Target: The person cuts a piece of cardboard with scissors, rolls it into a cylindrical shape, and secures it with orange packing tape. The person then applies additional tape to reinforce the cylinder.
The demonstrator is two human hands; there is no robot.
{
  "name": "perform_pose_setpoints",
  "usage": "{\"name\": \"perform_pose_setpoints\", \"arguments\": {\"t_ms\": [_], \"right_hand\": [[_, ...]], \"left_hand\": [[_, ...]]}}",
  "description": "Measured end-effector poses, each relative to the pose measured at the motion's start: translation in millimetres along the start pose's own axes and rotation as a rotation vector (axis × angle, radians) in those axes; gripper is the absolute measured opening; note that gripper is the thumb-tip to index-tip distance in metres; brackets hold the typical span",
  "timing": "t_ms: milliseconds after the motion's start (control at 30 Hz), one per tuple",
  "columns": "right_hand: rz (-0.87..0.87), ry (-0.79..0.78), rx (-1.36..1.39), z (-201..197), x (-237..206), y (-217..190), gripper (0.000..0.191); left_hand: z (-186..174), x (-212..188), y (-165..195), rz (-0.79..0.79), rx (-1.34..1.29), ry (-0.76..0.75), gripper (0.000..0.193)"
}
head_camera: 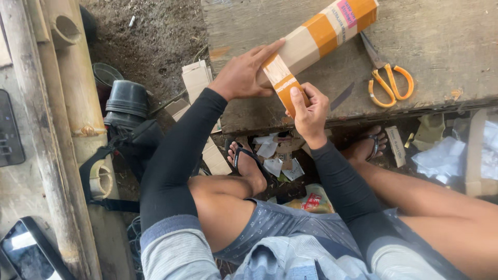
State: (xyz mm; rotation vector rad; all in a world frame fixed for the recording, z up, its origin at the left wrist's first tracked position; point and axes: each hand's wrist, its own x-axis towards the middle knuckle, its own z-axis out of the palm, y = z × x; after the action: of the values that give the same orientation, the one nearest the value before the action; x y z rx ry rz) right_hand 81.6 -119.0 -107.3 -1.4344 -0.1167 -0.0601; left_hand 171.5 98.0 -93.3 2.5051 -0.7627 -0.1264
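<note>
while the long cardboard box [316, 39] is lying slanted on the weathered wooden counter [441, 57], its lower end hanging near the counter's front edge, the left hand [244, 75] is pressing flat on its side, fingers spread and not curled around anything. the right hand [310, 109] is pinching the orange tape end flap [288, 89] between thumb and fingers, closed on that end of the box. as a judgement, smoothing the tape well is calling for steady downward pressure from the flat hand so the box is not sliding, and for the thumb to be rubbing outward from the middle of the strip so no wrinkle or bubble is staying under it; the corner folds are looking like the spot most likely to lift.

counting what is showing: one box, two hands, one pair of orange-handled scissors [386, 83] resting on the counter to the right, well apart from the box, blades pointing away. two feet in dark sandals [249, 161] are sitting under the counter edge among several paper and cardboard scraps [275, 155]; their exact number is hard to tell. two bamboo poles [78, 103] are lying at the left, beside one stack of black pots [124, 101].
</note>
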Motion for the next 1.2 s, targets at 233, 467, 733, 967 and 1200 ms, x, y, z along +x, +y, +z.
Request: {"name": "perform_pose_setpoints", "arguments": {"t_ms": [233,467,733,967,1200], "right_hand": [[-0.054,0.015,-0.065,-7,-5,15,0.031],[-0.019,0.05,-0.079,-7,-6,22,0.033],[0.132,-0.064,0.027,-8,11,-18,0.032],[0.125,-0.115,0.006,6,34,-41,0.033],[-0.002,-0.216,0.173,13,47,-34,0.035]], "left_hand": [[6,5,-9,0.002,0.013,-0.033,0.114],[4,7,-11,-0.02,-0.016,-0.075,0.115],[7,7,-31,-0.018,-0.391,-0.091,0.118],[21,-16,-40,0.049,-0.311,0.155,0.071],[10,-10,-56,-0.025,-0.362,0.031,0.078]]}}
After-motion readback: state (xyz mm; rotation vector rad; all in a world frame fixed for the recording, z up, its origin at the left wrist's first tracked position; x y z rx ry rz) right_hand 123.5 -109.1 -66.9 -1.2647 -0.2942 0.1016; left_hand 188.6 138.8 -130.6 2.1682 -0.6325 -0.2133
